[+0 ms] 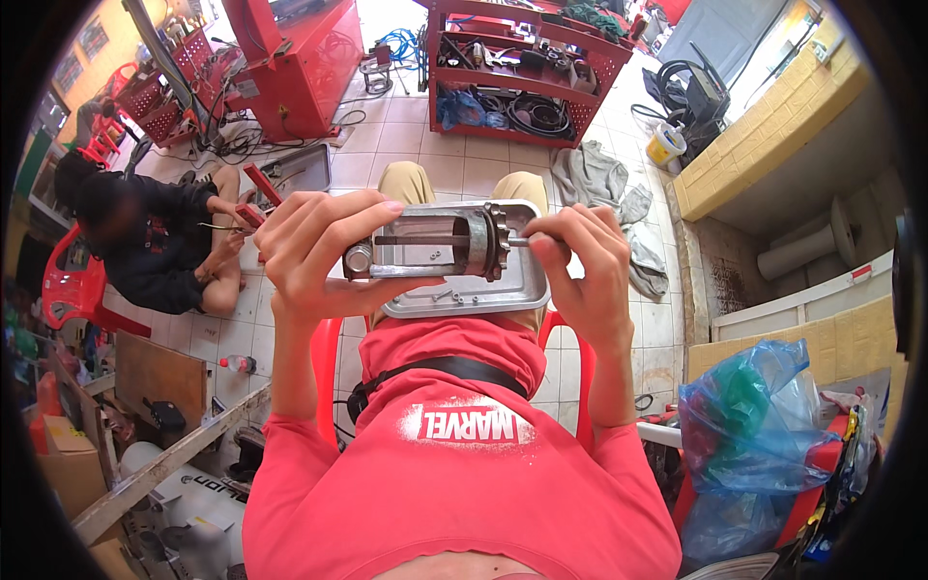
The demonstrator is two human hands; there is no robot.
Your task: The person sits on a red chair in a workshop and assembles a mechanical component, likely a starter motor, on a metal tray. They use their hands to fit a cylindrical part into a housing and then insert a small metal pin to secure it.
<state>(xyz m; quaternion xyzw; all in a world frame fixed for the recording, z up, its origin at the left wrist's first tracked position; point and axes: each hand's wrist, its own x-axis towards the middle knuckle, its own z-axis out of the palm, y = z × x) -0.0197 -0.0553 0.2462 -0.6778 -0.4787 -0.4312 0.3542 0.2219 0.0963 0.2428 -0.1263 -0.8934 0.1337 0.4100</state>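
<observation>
In front of me, above my lap, I hold a metal frame (406, 272) with two long bars and a rod running between them. A round part with a toothed, sprocket-like rim (498, 240) sits at its right end. My left hand (324, 242) grips the frame's left end, thumb below and fingers above, beside a bolt head (359, 258). With its thumb and fingertips, my right hand (585, 256) pinches the thin metal shaft (520, 242) sticking out of the toothed part. Underneath, a silver metal tray (469, 302) rests on my lap with several small screws (444, 295) in it.
A person (145, 232) sits on the floor at the left, beside a red chair (77, 285). Red tool shelves (527, 72) stand ahead. Grey cloth (604, 184) lies on the tiles to the right, near a bucket (665, 145). Plastic bags (739, 416) are at the lower right.
</observation>
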